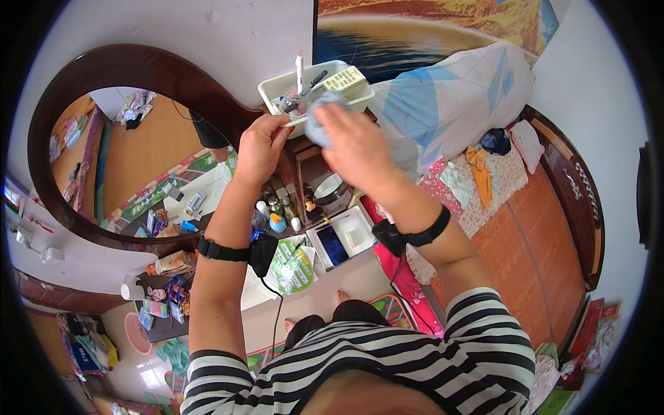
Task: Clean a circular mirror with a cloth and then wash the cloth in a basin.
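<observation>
A white plastic basket (270, 89) stands on top of the dresser's wooden shelf unit, near the wall. My left hand (264, 148) pinches its near rim between thumb and fingers. In my right hand (353, 140) is a grey-blue cloth (317, 122), bunched at the basket's near right side, with a loose part hanging behind the wrist. Inside the basket are a clear jar (291, 104), a white tube-like item (299, 72) standing upright, a black pen-like item and a pale green box with oval marks (342, 80). My right hand and the cloth hide part of the rim.
A dark-framed mirror (129, 57) rises at the left. Several bottles (275, 207), a green hand fan (293, 267) and an open drawer holding a dark phone-like object (332, 245) lie below my hands. A bed (519, 259) with clothes is at the right.
</observation>
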Available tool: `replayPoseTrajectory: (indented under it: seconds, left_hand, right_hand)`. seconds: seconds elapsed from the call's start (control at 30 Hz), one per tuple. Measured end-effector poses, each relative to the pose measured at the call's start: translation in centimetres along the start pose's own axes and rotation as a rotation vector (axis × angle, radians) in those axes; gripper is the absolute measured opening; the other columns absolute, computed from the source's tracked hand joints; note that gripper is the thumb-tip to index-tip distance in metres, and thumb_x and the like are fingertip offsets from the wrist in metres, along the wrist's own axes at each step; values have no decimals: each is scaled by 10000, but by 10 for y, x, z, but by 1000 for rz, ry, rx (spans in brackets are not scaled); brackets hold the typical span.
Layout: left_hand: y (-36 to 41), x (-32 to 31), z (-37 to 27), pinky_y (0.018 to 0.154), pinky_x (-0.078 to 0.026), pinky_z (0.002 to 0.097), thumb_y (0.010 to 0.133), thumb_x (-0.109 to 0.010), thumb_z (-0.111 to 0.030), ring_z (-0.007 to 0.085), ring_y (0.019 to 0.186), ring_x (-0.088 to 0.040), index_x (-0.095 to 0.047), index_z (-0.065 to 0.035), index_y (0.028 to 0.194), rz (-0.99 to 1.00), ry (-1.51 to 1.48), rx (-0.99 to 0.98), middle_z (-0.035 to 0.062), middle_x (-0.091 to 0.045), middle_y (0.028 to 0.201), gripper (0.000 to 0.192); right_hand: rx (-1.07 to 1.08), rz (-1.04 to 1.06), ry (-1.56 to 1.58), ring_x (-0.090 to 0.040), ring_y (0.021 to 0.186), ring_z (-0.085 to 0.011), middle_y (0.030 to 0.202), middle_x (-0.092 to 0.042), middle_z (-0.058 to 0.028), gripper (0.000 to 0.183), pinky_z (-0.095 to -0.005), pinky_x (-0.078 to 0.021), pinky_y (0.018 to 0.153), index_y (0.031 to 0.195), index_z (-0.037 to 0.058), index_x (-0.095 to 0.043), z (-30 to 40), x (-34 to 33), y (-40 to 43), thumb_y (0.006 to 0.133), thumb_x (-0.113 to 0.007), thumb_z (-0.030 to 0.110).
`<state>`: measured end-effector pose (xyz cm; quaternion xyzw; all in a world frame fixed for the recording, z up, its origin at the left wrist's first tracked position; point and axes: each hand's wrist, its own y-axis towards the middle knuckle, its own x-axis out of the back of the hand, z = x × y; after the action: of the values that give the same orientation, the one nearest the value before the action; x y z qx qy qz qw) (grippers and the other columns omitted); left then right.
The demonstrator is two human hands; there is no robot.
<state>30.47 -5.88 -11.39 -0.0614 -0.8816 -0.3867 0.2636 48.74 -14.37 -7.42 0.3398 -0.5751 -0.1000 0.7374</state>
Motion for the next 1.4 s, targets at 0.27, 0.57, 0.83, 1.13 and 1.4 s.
replayPoseTrajectory:
  seconds: [0.27, 0.57, 0.83, 1.13, 1.4]
  left_hand:
    - [-6, 4, -11, 697, -473, 351, 807, -624, -99, 306, 770, -595, -631, -15, 930, 51, -34, 103, 139, -606, 838, 149]
    - [-17, 14, -14, 681, -485, 256, 855, -623, -69, 127, 766, -603, -452, -79, 1297, 21, -94, 86, 77, -641, 863, 473]
    - [-196, 6, 2, 984, -395, 366, 688, -796, -394, 248, 1240, -420, -297, -61, 1405, 386, -469, 403, 166, -400, 1358, 935]
    - [-321, -22, 28, 899, -439, 310, 764, -697, -92, 169, 1019, -553, -466, -7, 1210, -388, -1119, 1195, 94, -577, 1127, 509]
    - [-387, 4, 137, 768, -458, 403, 663, -676, -201, 361, 828, -588, -545, 22, 978, -76, 174, 1119, 226, -599, 879, 408]
  right_hand:
    - [25, -65, 27, -547, 896, -313, 1212, -498, -65, 613, -400, -496, 754, 1196, 162, -512, 5, -11, -17, 623, -674, 19]
    - [-83, -189, 166, -559, 1026, -352, 1176, -577, -126, 534, -389, -465, 869, 1181, 94, -540, -35, 22, -45, 660, -625, 13]
    - [72, 76, 952, -558, 1048, -279, 1163, -555, -162, 557, -351, -432, 910, 1224, -1, -493, 38, -44, -78, 754, -672, 239]
    - [-439, 510, 1268, -594, 937, -210, 1025, -615, -140, 456, -324, -460, 838, 1205, -8, -454, 112, -207, -169, 857, -630, 229]
    - [-364, 1003, 971, -588, 992, -352, 1078, -606, -189, 505, -400, -468, 830, 1258, 16, -444, 132, -291, -275, 837, -614, 237]
